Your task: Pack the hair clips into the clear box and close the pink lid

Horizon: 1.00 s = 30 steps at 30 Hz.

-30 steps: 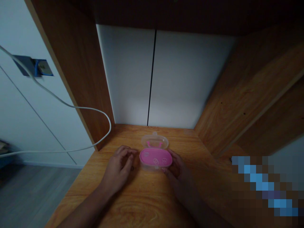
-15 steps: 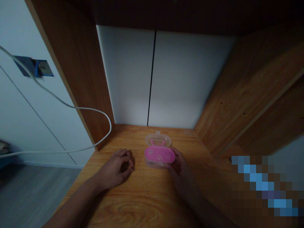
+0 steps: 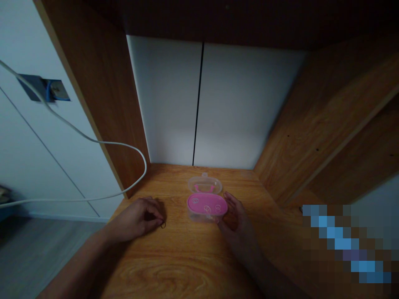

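A small clear plastic box stands on the wooden surface with a pink oval panel across its top. Several pale looped outlines show on the pink; whether they are printed or loose I cannot tell. Its clear hinged lid, with a pink handle, is tipped back behind it. My left hand is left of the box, thumb and fingertips pinching a small dark ring-shaped band just over the wood. At the box's right end, my right hand has thumb and fingers apart around the corner, at most lightly touching.
A white cable loops in from the left beside the wooden side panel. White panels close the back and a wooden panel bounds the right. An opened wall socket shows at left. The surface spans the front.
My left hand has drawn left, away from the box, and the dark band now shows at its fingertips. My right hand's fingers have loosened slightly at the box's end.
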{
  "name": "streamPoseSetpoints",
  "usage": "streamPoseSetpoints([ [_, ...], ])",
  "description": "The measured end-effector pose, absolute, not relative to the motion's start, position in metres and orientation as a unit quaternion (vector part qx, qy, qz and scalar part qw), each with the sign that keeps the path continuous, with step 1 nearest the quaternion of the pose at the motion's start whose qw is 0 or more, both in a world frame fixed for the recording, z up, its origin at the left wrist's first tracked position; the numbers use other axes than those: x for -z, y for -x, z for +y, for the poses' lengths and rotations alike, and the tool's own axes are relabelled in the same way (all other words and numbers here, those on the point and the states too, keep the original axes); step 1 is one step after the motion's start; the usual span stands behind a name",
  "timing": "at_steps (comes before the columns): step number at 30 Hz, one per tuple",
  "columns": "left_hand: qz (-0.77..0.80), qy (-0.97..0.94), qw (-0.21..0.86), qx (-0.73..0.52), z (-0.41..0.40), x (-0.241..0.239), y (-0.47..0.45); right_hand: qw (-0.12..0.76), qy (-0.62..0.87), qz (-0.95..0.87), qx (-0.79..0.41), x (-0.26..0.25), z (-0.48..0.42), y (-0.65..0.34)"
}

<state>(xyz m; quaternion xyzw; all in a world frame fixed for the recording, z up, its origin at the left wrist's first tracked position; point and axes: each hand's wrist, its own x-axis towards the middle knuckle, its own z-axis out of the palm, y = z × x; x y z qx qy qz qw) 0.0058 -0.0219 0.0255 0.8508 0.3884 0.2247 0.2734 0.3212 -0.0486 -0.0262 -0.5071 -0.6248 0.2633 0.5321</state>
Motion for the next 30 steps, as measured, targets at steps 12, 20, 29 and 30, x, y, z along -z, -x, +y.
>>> streamPoseSetpoints([
  [12,0.369,-0.86,0.271,-0.227,-0.023,-0.013,-0.011,0.555,0.533,-0.623,-0.143,0.012,-0.056,-0.322],
  [20,0.379,-0.862,0.244,-0.233,-0.031,-0.015,-0.019,0.574,0.503,-0.638,-0.105,0.01,-0.059,-0.323],
  [29,0.369,-0.856,0.295,-0.21,-0.027,-0.028,-0.007,0.588,0.47,-0.652,-0.087,0.006,-0.061,-0.32],
  [30,0.36,-0.862,0.292,-0.207,-0.026,-0.027,-0.007,0.587,0.471,-0.652,-0.086,0.006,-0.061,-0.32],
])
